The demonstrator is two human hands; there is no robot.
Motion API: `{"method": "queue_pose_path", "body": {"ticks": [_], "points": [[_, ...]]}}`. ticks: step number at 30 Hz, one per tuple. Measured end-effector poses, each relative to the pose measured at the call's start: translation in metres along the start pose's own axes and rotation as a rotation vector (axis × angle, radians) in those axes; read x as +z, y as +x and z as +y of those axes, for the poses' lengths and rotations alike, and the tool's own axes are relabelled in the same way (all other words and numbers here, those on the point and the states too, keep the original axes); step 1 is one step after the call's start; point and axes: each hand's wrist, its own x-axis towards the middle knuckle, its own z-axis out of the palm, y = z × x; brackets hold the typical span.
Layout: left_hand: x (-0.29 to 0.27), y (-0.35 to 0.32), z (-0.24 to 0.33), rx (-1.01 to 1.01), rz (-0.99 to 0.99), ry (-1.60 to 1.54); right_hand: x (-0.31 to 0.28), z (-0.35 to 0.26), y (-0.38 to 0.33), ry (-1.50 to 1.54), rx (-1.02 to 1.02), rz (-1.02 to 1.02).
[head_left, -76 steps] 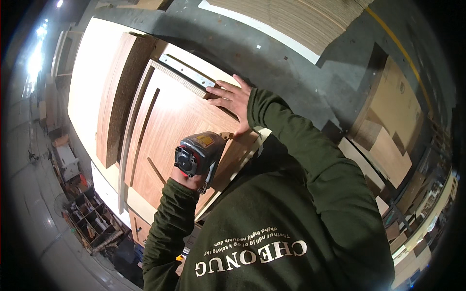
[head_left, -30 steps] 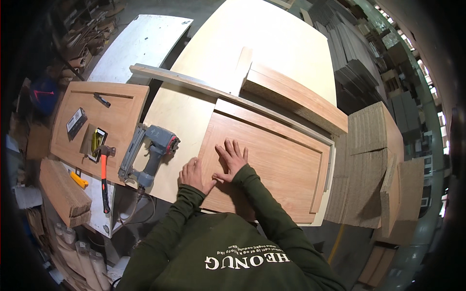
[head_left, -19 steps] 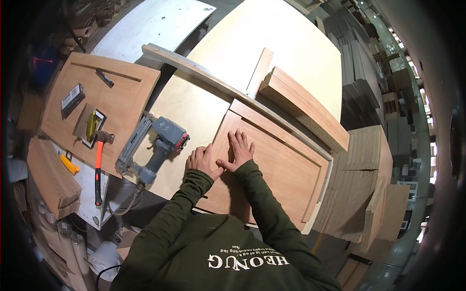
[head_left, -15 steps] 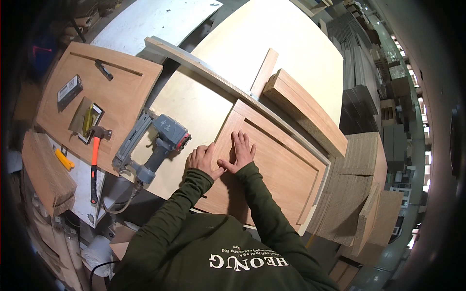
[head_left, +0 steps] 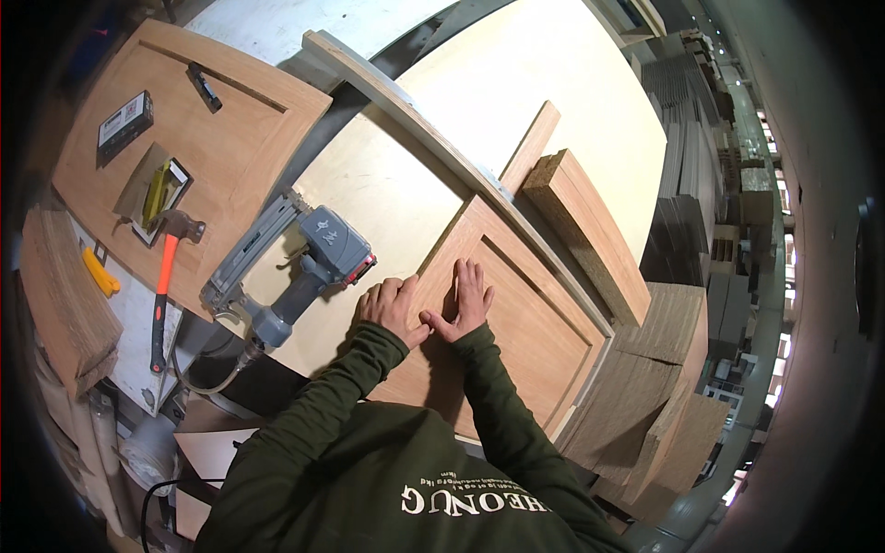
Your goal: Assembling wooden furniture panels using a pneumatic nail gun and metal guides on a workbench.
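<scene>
A light wooden cabinet door panel [head_left: 530, 336] with a grooved frame lies in front of me against a long wooden rail [head_left: 415, 124]. At the panel's left edge, my left hand [head_left: 391, 311] rests with its fingers lightly bent over the border. Flat on the panel beside it lies my right hand [head_left: 466, 304], fingers stretched upward, its thumb near the left hand. Neither hand is seen lifting anything. To the left of my hands, a grey nail gun [head_left: 318, 253] with a hose lies on the pale board [head_left: 364, 166].
Another door panel [head_left: 240, 111] at left bears a small box [head_left: 125, 127], a black tool [head_left: 204, 88] and a hammer [head_left: 166, 276] overhanging its edge. A yellow-handled knife [head_left: 100, 271] lies nearby. Thick wooden strips [head_left: 590, 235] sit beyond the rail; stacked boards [head_left: 627, 378] stand at right.
The whole view has shifted and turned slightly. My hands stay on the panel in nearly the same place; the fingers of my right hand are a little closer together.
</scene>
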Motion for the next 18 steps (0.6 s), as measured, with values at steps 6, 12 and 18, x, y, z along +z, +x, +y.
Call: {"method": "queue_pose_path", "body": {"ticks": [6,12,18], "points": [[-0.0022,0.0,-0.0018,-0.001,-0.008,-0.029,0.0042,0.003,-0.0002,0.023,-0.002,0.006],[-0.001,0.0008,-0.0036,-0.003,-0.009,-0.017,0.0028,0.0015,-0.0004,0.052,0.003,0.009],[0.0014,0.0039,-0.0034,-0.011,0.005,-0.016,0.0035,0.0034,0.0016,0.055,0.003,0.014]]}}
